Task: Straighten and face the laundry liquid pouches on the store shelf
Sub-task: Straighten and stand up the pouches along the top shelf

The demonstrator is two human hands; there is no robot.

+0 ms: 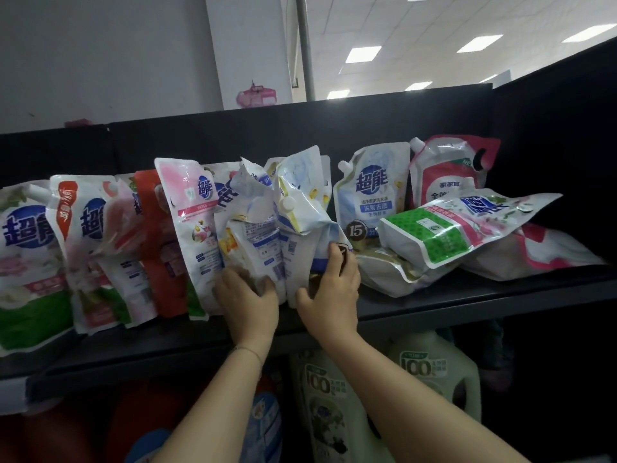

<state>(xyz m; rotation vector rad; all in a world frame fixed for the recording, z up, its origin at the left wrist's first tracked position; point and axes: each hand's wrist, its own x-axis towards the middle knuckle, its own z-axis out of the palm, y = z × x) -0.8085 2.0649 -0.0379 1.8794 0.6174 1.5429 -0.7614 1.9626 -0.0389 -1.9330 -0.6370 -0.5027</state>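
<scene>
A row of laundry liquid pouches leans along the black shelf [467, 300]. In the middle, several crumpled white-and-blue pouches [267, 235] slump against each other, some with their backs showing. My left hand [248, 297] grips the lower edge of one crumpled pouch. My right hand [330, 289] grips the bottom corner of the bent pouch [309, 208] beside it. To the left stand a pink-and-white pouch [190, 222], an orange pouch [160, 242] and a large blue-logo pouch [26, 255]. On the right, one blue-logo pouch [374, 192] stands upright facing out.
At the right, a green-bottomed pouch [444, 232] lies flat on top of other fallen pouches, and a red-and-white pouch [450, 175] stands behind it. Pale green detergent jugs [434, 372] sit on the shelf below. A black back panel [300, 128] closes the shelf.
</scene>
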